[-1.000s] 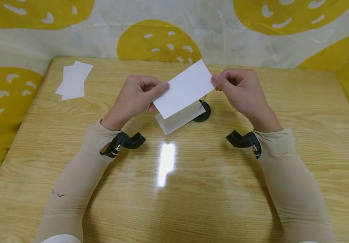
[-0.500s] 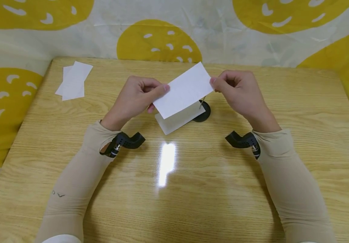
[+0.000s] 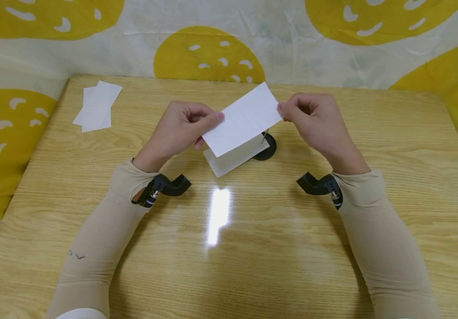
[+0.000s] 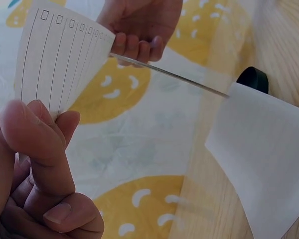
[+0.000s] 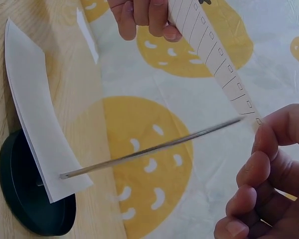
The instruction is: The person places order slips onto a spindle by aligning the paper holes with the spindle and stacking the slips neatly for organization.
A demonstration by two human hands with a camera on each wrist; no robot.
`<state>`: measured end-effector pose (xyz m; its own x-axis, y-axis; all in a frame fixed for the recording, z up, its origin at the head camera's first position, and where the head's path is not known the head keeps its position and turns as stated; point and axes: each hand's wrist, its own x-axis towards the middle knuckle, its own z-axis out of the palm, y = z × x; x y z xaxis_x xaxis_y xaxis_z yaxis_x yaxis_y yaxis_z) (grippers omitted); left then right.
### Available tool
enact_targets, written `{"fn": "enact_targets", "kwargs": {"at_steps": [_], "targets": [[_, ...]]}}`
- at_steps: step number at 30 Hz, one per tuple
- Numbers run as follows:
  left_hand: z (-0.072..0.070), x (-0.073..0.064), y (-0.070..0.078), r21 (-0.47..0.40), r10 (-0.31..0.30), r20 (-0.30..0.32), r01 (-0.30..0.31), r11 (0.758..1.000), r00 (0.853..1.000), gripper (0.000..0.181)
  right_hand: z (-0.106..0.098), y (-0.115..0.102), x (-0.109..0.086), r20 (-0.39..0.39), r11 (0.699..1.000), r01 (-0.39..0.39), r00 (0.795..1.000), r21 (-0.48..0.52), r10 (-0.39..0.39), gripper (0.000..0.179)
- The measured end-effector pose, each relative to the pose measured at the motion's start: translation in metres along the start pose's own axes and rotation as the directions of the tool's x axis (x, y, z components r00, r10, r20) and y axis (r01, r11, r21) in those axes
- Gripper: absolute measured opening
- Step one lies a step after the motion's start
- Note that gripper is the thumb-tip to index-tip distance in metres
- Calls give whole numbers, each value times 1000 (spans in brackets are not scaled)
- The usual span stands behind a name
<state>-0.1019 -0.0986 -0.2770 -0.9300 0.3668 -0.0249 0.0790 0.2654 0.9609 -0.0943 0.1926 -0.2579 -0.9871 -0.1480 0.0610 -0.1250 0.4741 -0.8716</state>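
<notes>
A white paper slip is held tilted above the table between both hands. My left hand pinches its lower left end between thumb and fingers; my right hand pinches its right corner. The wrist views show printed lines and small boxes on the slip's underside. Below it stands a bill spike, with a thin metal rod and a dark round base. Curved paper is pierced low on the rod. The rod's tip is close to the slip's right end; whether they touch I cannot tell.
Two loose white slips lie crossed at the table's back left. A patterned white and yellow cloth hangs behind the wooden table. Black wrist camera mounts jut inward from both sleeves.
The slip's right end and my right hand have come down slightly. My left hand keeps its grip and has hardly moved.
</notes>
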Motion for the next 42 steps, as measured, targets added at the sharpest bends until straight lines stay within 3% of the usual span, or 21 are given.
{"fn": "enact_targets", "kwargs": {"at_steps": [16, 27, 42], "targets": [[-1, 3, -4, 56, -15, 6, 15, 998, 1000, 26, 2, 2, 1, 20, 1000, 16, 1000, 19, -16, 28], [-3, 6, -9, 57, -57, 53, 54, 997, 997, 26, 2, 3, 1, 29, 999, 36, 999, 0, -36, 26], [-3, 5, -12, 108, -39, 100, 29, 994, 994, 25, 2, 11, 4, 68, 995, -2, 998, -100, 9, 28]]}}
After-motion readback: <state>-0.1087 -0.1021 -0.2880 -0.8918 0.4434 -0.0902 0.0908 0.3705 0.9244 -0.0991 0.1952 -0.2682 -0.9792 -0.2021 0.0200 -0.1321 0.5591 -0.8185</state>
